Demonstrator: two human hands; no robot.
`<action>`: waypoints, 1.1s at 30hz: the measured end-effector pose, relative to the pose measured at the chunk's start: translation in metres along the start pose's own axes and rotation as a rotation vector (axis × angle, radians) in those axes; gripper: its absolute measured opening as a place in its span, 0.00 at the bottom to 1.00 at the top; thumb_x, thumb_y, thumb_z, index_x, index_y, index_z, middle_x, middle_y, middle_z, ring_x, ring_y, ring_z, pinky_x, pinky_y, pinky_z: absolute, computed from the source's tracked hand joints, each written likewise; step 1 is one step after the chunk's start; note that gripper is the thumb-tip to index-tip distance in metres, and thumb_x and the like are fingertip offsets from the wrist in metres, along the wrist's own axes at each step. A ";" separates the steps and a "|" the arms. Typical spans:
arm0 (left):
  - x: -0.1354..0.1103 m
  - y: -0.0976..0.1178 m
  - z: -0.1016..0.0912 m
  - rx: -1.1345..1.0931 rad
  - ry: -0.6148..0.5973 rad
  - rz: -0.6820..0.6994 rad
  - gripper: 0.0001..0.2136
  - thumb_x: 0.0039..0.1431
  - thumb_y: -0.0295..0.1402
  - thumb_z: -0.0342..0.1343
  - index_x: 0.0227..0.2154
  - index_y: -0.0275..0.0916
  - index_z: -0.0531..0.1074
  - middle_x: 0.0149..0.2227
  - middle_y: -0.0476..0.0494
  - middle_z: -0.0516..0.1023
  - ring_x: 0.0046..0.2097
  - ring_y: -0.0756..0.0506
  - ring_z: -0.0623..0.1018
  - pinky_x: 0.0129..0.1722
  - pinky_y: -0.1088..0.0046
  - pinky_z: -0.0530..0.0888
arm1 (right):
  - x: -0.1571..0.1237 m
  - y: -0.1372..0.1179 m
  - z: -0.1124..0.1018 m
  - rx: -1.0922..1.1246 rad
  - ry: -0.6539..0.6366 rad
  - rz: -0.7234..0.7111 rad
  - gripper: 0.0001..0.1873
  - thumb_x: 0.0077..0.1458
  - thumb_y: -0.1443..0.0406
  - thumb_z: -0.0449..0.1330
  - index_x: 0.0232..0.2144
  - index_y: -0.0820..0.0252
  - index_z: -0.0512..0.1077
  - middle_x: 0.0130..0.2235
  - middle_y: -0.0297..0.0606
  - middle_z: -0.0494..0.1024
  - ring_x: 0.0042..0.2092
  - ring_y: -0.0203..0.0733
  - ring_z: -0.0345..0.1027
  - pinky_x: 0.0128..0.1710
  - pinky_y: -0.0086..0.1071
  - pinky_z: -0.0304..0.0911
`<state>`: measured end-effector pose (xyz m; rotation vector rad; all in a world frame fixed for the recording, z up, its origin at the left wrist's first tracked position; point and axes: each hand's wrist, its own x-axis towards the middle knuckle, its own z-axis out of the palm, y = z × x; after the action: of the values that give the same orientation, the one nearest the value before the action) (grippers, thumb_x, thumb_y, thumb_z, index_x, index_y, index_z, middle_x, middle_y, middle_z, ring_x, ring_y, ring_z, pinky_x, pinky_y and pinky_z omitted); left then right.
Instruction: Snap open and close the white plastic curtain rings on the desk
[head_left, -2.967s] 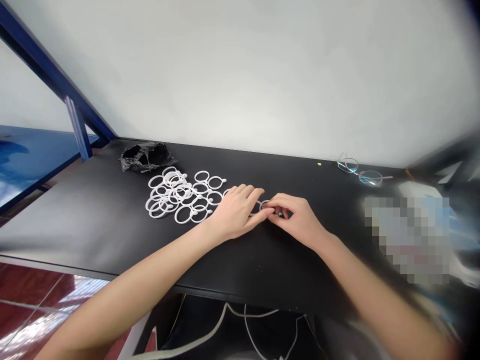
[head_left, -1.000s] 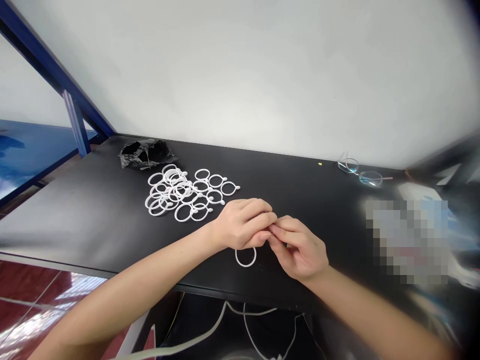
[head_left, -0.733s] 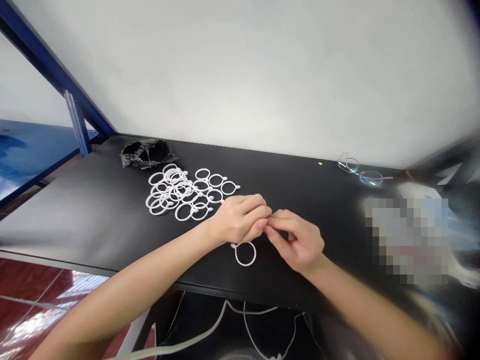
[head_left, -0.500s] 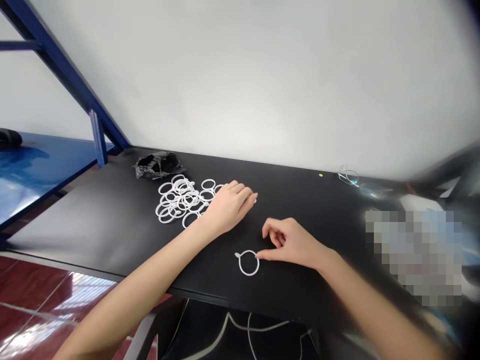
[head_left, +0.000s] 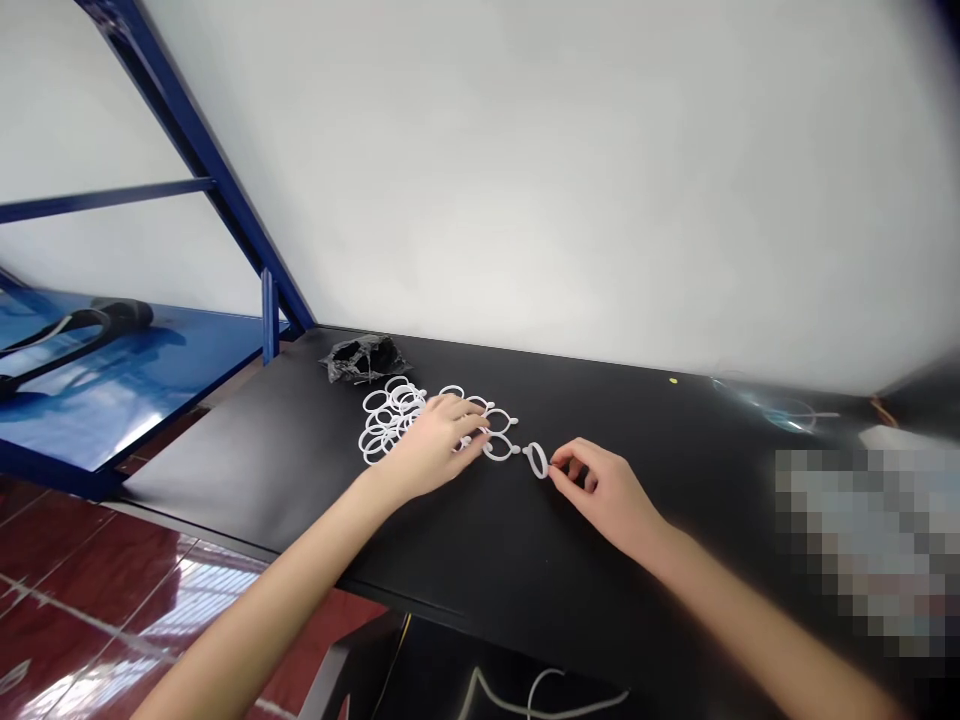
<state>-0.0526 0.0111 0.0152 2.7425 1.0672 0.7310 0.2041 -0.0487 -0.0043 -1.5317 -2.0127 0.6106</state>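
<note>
Right grip (head_left: 609,492): forearm low across the counter (head_left: 480,540), wrist slightly bent, thumb and forefinger pinched narrow on one white ring (head_left: 536,460). The ring stands on edge just right of the pile, at counter level.

Left grip (head_left: 435,447): palm down, fingers flat and loosely spread, holding nothing, tips resting on the near-right edge of the pile of rings (head_left: 390,420).

Pile count: too overlapped to tell exactly, clearly over a dozen.

Further out: one crumpled black bag (head_left: 361,357) behind the pile, one pair of glasses (head_left: 780,410) far right (blurred), one blue shelf (head_left: 90,370) on the left.
</note>
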 end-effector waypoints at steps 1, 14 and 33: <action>-0.008 -0.009 -0.007 -0.018 0.061 -0.054 0.10 0.67 0.35 0.49 0.42 0.39 0.74 0.48 0.41 0.77 0.50 0.43 0.74 0.54 0.59 0.69 | -0.001 -0.001 0.002 -0.017 0.017 -0.008 0.09 0.61 0.58 0.54 0.36 0.55 0.71 0.39 0.38 0.76 0.37 0.42 0.71 0.34 0.35 0.68; -0.045 -0.095 -0.012 -0.092 0.077 -0.431 0.25 0.65 0.48 0.45 0.58 0.38 0.63 0.57 0.36 0.70 0.59 0.38 0.69 0.57 0.57 0.69 | 0.068 -0.039 0.056 -0.228 -0.200 -0.078 0.56 0.51 0.36 0.52 0.69 0.60 0.41 0.71 0.51 0.35 0.71 0.62 0.28 0.66 0.57 0.39; 0.044 -0.005 0.062 -0.264 0.034 -0.044 0.21 0.63 0.42 0.54 0.55 0.36 0.67 0.58 0.33 0.71 0.60 0.39 0.70 0.60 0.56 0.68 | 0.061 0.004 0.018 -0.318 -0.090 -0.058 0.29 0.56 0.57 0.58 0.57 0.64 0.65 0.66 0.56 0.58 0.67 0.58 0.52 0.62 0.52 0.52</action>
<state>0.0015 0.0486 -0.0232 2.4855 0.9571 0.8480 0.1826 0.0112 -0.0118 -1.6408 -2.3011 0.3536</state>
